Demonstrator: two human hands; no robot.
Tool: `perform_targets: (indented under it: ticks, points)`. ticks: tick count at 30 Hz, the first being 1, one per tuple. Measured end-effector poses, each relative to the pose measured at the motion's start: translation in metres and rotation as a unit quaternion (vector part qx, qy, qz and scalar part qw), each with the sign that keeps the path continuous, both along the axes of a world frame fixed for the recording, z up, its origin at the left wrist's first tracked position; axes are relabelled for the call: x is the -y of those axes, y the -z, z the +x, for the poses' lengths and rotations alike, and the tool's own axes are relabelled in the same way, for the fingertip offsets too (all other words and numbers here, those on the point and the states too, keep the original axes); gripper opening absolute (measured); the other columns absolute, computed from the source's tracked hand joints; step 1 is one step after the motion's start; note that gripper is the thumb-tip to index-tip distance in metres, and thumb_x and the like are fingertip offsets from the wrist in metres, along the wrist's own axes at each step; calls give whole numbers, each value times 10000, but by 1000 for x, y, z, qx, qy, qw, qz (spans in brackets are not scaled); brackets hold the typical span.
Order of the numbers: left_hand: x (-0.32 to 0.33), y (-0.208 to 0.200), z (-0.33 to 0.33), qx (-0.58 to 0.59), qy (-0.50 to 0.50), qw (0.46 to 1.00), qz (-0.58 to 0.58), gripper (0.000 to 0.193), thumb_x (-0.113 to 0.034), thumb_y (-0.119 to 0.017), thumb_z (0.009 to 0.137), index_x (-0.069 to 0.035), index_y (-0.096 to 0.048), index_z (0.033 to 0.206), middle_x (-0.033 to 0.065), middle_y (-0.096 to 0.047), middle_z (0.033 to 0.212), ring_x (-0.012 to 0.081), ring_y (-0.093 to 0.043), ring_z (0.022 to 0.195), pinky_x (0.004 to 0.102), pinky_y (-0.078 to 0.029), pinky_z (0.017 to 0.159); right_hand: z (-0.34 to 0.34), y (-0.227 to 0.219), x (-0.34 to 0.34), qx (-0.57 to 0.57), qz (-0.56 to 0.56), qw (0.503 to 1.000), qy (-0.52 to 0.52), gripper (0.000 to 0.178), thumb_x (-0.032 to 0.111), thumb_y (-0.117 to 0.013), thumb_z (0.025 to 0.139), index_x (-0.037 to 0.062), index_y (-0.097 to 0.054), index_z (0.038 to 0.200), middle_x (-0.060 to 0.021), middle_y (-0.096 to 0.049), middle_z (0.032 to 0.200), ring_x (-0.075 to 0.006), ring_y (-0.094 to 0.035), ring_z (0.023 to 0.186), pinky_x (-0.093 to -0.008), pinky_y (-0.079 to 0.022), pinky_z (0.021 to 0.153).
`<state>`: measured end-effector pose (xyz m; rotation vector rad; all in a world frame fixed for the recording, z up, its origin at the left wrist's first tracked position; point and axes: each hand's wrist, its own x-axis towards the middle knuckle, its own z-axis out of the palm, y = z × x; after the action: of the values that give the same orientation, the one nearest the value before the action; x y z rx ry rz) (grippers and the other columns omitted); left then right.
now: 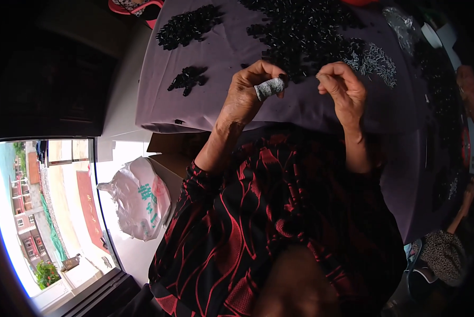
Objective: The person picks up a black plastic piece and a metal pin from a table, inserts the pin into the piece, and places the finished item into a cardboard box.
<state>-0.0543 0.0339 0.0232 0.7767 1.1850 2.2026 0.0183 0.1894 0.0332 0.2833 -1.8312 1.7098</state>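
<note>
— How do the small black pieces look?
— Like plastic, with glossy glints; the pale slivers have a metallic shine.
— And the tablecloth?
— Matt, creased cloth. The finger wrap looks rough and fabric-like, the white bag crinkled plastic.
</note>
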Motion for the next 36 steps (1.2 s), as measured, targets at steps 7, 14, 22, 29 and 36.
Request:
perform_targets:
  ticks: [7,14,22,29,36]
  points:
    - [3,-6,16,-73,-71,990,-102,101,5,-542,671,-20,-524,766,-21,-495,663,33,-434,596,158,-355,532,-7,-7,21,26,62,996,-62,29,9,-502,710,-4,-491,732,2,-454,668,-34,-416,538,-144,-346,483]
    - [6,-3,20,-151,-100,971,-154,109,8,-546,668,-11,-524,774,-15,-500,668,31,-433,596,158,-353,524,-5,-2,22,17,136,989,-46,24,17,-503,711,2,-484,713,6,-450,642,-33,-399,522,-147,-326,475]
    - [12,3,30,-75,-104,980,-149,69,-6,-547,666,-2,-521,730,0,-513,649,34,-440,586,159,-353,508,2,11,33,56,86,994,-24,66,38,-518,706,6,-471,674,25,-433,603,-24,-381,510,-143,-305,459]
    - [18,16,39,-81,-139,978,-130,66,31,-519,650,4,-510,710,10,-516,646,50,-457,603,170,-366,536,3,19,46,188,-102,972,-95,107,97,-528,708,49,-472,631,24,-429,560,-22,-378,489,-138,-301,426]
    - [29,29,33,-52,-177,980,-79,75,22,-530,643,-1,-512,712,36,-522,633,83,-480,614,196,-380,569,-22,22,35,231,-75,930,-276,163,172,-565,689,45,-478,637,12,-441,572,-35,-404,500,-143,-345,423]
